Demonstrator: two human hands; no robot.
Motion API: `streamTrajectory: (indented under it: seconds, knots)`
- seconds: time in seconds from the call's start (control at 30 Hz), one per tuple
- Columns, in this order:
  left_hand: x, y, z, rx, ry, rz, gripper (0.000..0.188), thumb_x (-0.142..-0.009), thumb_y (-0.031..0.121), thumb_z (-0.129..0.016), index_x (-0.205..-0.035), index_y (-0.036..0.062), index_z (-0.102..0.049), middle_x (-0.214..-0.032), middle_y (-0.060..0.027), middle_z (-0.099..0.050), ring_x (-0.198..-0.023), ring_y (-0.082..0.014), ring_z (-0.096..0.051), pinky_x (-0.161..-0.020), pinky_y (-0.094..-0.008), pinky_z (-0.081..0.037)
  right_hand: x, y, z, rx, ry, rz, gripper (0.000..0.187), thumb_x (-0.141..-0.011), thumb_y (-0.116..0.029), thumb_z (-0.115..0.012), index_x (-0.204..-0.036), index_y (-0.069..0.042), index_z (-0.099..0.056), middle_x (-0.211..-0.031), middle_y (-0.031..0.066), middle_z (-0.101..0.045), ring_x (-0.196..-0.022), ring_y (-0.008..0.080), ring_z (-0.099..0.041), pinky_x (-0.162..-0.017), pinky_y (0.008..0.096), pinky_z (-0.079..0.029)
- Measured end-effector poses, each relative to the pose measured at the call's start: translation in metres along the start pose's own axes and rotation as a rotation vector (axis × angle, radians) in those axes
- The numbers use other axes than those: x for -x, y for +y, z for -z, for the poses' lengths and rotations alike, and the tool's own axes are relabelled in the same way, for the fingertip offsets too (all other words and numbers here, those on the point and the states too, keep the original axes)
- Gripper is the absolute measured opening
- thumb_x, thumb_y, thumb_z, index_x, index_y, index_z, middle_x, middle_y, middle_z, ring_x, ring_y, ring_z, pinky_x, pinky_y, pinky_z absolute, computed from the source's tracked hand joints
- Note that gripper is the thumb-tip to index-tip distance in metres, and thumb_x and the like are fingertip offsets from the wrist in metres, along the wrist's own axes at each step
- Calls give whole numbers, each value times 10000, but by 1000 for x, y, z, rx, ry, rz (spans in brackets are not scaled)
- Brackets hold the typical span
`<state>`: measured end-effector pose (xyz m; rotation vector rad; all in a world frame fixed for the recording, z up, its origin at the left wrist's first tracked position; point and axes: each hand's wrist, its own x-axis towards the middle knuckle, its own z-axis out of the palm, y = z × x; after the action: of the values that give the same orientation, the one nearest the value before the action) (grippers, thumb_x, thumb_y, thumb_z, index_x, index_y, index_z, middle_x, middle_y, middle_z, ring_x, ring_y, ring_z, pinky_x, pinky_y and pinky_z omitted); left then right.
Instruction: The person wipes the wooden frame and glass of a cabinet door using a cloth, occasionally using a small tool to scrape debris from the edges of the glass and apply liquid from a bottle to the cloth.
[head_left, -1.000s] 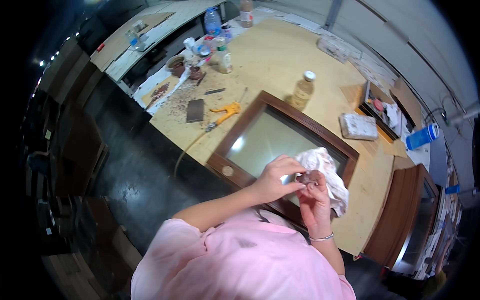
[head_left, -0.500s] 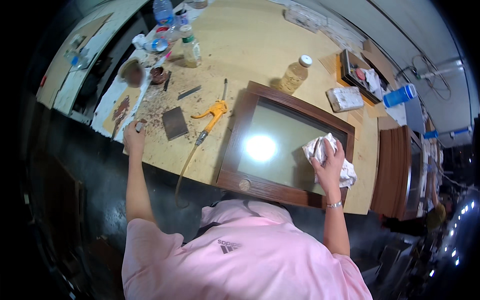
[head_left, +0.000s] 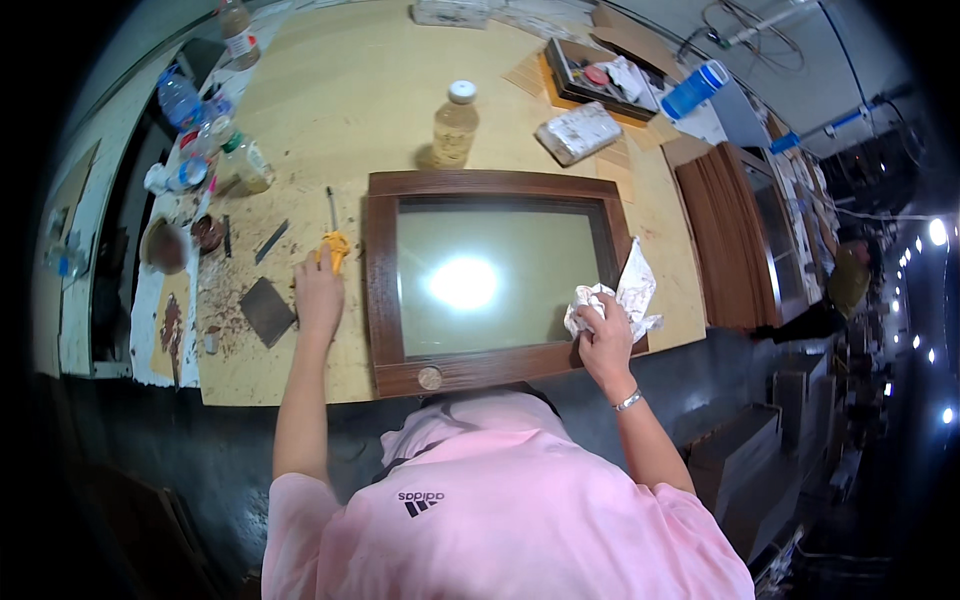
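Note:
A dark brown wooden frame with a glass panel (head_left: 480, 375) lies flat before me. My right hand (head_left: 606, 350) is closed on a crumpled white cloth (head_left: 636, 285) at the frame's lower right corner. Left of the frame, my left hand (head_left: 318, 298) is closed around the yellow air blow gun (head_left: 337, 246), whose thin nozzle points away from me. Its hose is hidden behind the hand and forearm. Beside that arm are a dark square sheet (head_left: 267, 312) and, further left, a small grey block (head_left: 211, 343).
A bottle of yellowish liquid (head_left: 455, 130) stands behind the frame, with a wrapped block (head_left: 578, 133) to its right. Farther back are a box of odds and ends (head_left: 570, 85) and a blue bottle (head_left: 694, 90). Several bottles (head_left: 240, 155) and a brown-stained cup (head_left: 165, 246) crowd the left.
My left hand has let go of the small grey block on the table and taken hold of the air blow gun. My right hand still grips the cloth. The view has turned.

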<state>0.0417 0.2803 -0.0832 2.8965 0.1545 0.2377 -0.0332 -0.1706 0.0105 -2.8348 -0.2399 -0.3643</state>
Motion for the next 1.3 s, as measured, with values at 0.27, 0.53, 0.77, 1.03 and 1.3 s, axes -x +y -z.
streamTrajectory:
  seconds: [0.27, 0.53, 0.77, 1.03, 1.3]
  knots:
    - [34, 48, 81, 260, 267, -28, 611, -831, 13, -563, -1422, -53, -423, -1261, -248, -539, -1178, -409, -491, -1027, -440, -413, 35, 61, 37, -75, 95, -7, 318, -673, -65, -696, -989, -103, -698, -1157, 184, -598, -1006, 376, -628, -815, 427, -536]
    - [159, 250, 123, 531, -521, -414, 612, -815, -32, -570, -1406, -43, -410, -1185, -270, -540, -1113, -434, -524, -1014, -462, -424, 23, 123, 31, -50, 148, -50, 240, -684, -153, -732, -902, -74, -669, -1066, 113, -610, -946, 329, -605, -754, 429, -513]
    - [173, 279, 108, 524, -319, 15, 592, -862, -32, -524, -1440, 20, -410, -1118, -230, -622, -1054, -374, -625, -979, -429, -473, 17, 151, 33, -211, -101, -329, 451, -726, -403, -817, -935, -43, -643, -867, 140, -678, -829, 357, -650, -722, 451, -505]
    - [218, 317, 101, 492, -221, 178, 620, -870, 13, -572, -1458, 46, -378, -1009, -274, -580, -961, -452, -578, -854, -513, -462, -29, 152, 48, -173, -422, -147, 685, -697, -552, -802, -1028, 30, -655, -823, 219, -715, -795, 373, -704, -715, 448, -539]
    - [241, 268, 124, 415, -109, 420, 531, -944, 84, -554, -1446, 59, -383, -1012, -281, -612, -977, -475, -606, -861, -500, -488, -16, 141, 68, -145, -307, -17, 400, -737, -348, -779, -924, -8, -680, -805, 183, -689, -764, 368, -677, -684, 476, -526]
